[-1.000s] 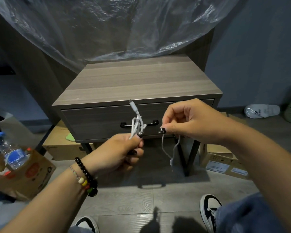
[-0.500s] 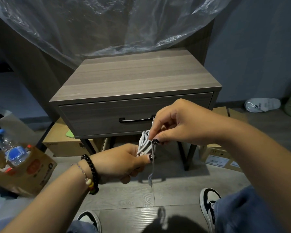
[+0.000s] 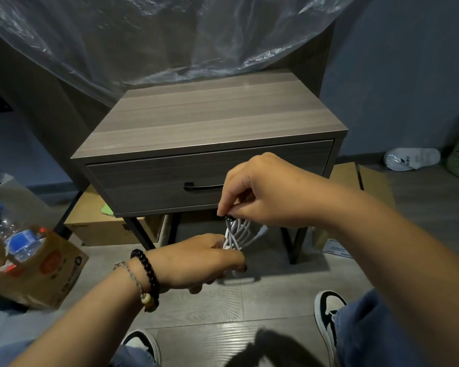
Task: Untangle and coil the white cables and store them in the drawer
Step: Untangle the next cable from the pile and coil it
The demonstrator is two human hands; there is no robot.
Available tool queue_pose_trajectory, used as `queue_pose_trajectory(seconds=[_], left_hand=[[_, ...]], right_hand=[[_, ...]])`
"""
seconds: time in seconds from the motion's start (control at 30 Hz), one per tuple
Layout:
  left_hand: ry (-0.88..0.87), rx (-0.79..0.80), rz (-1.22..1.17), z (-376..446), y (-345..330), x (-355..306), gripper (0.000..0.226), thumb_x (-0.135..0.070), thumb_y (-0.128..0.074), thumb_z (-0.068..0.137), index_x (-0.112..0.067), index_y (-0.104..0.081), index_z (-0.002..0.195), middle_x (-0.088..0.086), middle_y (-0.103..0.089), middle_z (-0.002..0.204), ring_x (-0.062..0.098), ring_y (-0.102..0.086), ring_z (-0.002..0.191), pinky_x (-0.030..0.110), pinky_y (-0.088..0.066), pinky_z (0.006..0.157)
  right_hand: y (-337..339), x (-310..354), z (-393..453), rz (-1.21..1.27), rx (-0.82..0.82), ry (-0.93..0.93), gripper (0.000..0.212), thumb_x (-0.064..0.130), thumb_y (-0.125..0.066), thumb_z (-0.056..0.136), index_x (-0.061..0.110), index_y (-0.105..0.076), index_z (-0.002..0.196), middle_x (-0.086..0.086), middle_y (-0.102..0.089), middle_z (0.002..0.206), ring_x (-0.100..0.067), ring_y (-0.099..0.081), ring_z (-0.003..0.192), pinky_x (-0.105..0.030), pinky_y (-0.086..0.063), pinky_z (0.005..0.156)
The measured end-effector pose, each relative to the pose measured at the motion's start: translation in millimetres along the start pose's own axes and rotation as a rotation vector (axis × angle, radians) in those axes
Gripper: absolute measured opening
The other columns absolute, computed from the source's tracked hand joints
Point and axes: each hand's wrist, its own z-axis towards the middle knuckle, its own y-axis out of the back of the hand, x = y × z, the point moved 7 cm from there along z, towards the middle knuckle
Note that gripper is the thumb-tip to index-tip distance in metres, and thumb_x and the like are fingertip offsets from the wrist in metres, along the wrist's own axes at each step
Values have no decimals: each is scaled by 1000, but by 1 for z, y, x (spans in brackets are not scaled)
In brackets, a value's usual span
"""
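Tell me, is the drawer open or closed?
Closed. The drawer front sits flush in the nightstand, with no gap showing inside, and nobody holds its black handle.

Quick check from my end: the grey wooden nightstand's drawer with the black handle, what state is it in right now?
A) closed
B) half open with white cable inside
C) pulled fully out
A: the grey drawer front sits flush in the nightstand, and both hands hold the white cable below it.
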Motion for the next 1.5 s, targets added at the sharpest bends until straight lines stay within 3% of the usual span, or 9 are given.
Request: queue_pose_trajectory(seconds=[0.1,0.27,0.53,0.77,1.0,1.2,1.3,1.4,1.5], left_hand=[[3,-4,37,0,-3,1,49,-64,-53,84,-16,-45,76,1,-41,65,11,-32,52,23,-31,47],[-49,-71,39,-1,-3,-2,45,-48,-30,98,-13,-45,73,0,-42,62,9,-30,47,21,-28,44],[-230,-413,-282,-14,51,-2,52,-60,-36,86,-14,-53,69,-6,-52,54,9,-36,44,21,-29,44],[-308,-465,-596,-26,64,-9,47,-55,-36,93,-15,-46,69,-1,-40,55,8,-26,42,17,-18,41],[-319,-469,-472,-29,65,-13,52,-58,-37,90,-12,-48,69,3,-42,57,11,-27,43,19,-22,39],[-296,-406,-635,-33,69,-10,47,-54,-35,94,-17,-44,67,-3,-35,54,9,-24,46,22,-12,46],[-311,-403,-583,-36,71,-10,47,-57,-38,90,-17,-45,66,-2,-36,55,10,-24,47,22,-15,45],[-354,-411,-381,-38,66,-16,53,-63,-39,82,-15,-48,60,3,-40,55,12,-28,44,20,-22,42],[-406,-335,-113,-39,48,-29,58,-61,-35,80,-9,-50,59,6,-39,54,11,-31,43,18,-27,41]], right_hand=[[-3,-1,3,22,9,0,18,7,-67,84,20,-79,88,7,-72,87,-5,-64,82,-24,-51,78],[-7,-9,10,113,5,-35,17,8,-70,83,21,-78,92,6,-73,86,-3,-66,79,-22,-54,76],[24,-59,-2,374,-479,-404,12,12,-61,89,13,-72,88,-4,-69,71,-15,-65,58,-15,-46,52],[-35,-31,-7,633,-50,-424,15,11,-59,92,8,-69,104,-1,-61,55,-9,-46,41,-17,-35,40],[-50,-28,-2,501,-152,-362,10,12,-65,85,12,-71,76,5,-53,51,-10,-50,50,-26,-44,55],[-48,-28,-10,635,-7,-368,14,9,-56,93,1,-67,92,-8,-57,55,-15,-46,42,-20,-36,41],[-52,-32,-19,758,81,-401,16,5,-48,97,2,-64,102,-10,-71,72,-18,-60,47,-21,-43,43],[-53,-44,-26,861,104,-468,19,4,-49,97,4,-66,106,-9,-75,96,-23,-72,77,-25,-56,58],[-51,-60,-29,955,56,-558,23,2,-47,98,4,-69,105,-12,-75,97,-24,-72,83,-26,-57,66]])
